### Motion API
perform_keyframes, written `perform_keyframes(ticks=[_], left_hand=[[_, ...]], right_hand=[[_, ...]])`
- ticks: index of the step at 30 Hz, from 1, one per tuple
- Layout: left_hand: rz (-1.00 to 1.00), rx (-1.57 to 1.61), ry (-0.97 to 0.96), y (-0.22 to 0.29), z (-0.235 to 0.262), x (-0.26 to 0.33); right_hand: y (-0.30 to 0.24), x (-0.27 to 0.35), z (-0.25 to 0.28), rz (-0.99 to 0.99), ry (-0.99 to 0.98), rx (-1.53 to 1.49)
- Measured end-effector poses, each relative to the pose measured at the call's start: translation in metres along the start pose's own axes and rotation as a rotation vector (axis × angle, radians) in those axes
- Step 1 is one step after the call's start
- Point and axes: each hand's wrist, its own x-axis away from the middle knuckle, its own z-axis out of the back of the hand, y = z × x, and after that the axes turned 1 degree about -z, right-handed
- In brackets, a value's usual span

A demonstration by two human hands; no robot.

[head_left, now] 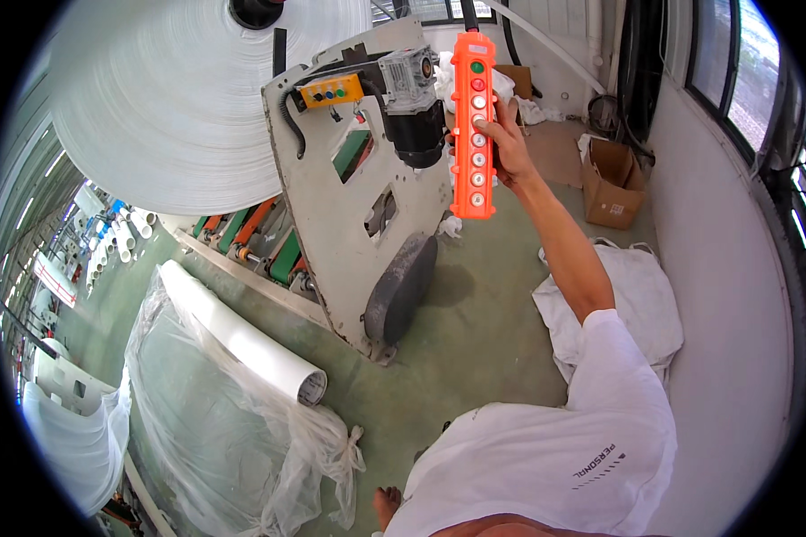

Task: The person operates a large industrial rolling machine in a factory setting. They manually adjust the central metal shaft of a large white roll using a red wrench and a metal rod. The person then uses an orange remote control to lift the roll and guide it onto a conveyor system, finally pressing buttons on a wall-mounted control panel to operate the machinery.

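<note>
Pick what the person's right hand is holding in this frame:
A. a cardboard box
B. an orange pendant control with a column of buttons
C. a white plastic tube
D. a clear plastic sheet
B: the right hand grips the orange pendant control, thumb on one of its buttons.

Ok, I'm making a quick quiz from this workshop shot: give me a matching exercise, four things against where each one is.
Things:
1. orange button pendant
2. white tube
3. cardboard box
4. big white roll

Places:
A. on clear plastic sheeting on the floor
B. on the floor by the right wall
C. in the right hand
D. mounted high, upper left

Pairs: 1-C, 2-A, 3-B, 4-D
</note>
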Motion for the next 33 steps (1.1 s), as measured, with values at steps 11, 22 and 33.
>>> perform_keyframes(ticks=[11, 22, 33], left_hand=[[0.027, 0.023, -0.034, 0.005, 0.005, 0.007], [0.015, -0.004, 0.042, 0.01, 0.002, 0.019], [-0.047, 0.031, 0.167, 0.018, -0.003, 0.023]], right_hand=[[0.007, 0.018, 0.015, -0.044, -0.082, -0.092], [0.013, 0.033, 0.019, 0.002, 0.003, -0.012], [0.008, 0.03, 0.023, -0.001, -0.055, -0.056]])
